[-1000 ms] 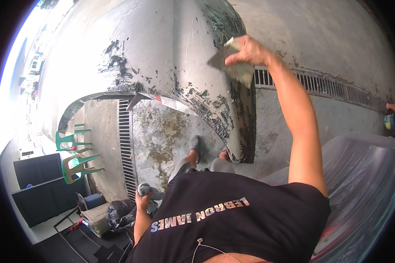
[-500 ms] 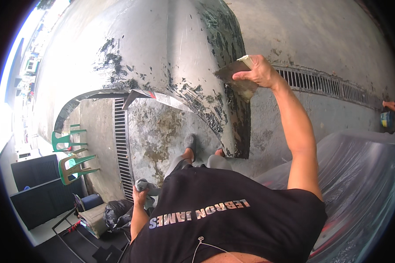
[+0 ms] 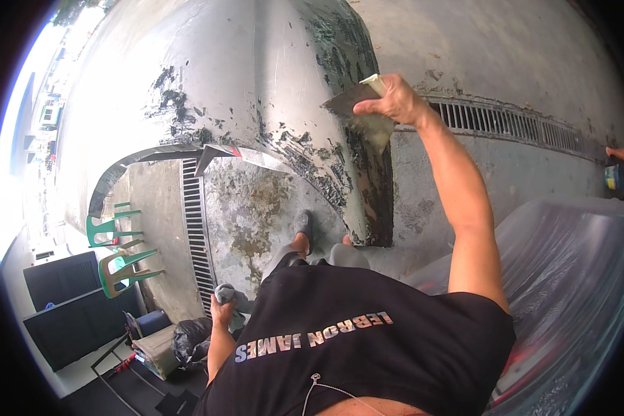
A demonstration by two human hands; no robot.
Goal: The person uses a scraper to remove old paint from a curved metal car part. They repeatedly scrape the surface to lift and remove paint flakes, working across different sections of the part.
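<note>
My right hand [image 3: 401,102] is closed on a wide, flat scraper [image 3: 364,111] with a dark blade and a pale cream top edge. Its blade lies over the right side of a large grey vehicle body panel [image 3: 222,76], on a strip of black, scuffed patches; whether it touches cannot be told. The panel has a curved arch cut-out along its near edge, with more black flecks around it. Low at my left side, my left hand [image 3: 222,312] grips a bunched grey cloth [image 3: 225,294].
Metal drain grates [image 3: 195,232] run along the concrete floor. Green plastic chairs [image 3: 128,270] lie at the left, near dark panels [image 3: 80,312] and a black bag [image 3: 189,340]. Clear plastic sheeting [image 3: 555,277] covers something at the right. Another person's hand [image 3: 615,152] shows at the far right.
My right hand and the scraper have shifted slightly left and up over the panel. My left hand stays low with the cloth. The whole view has tilted a little.
</note>
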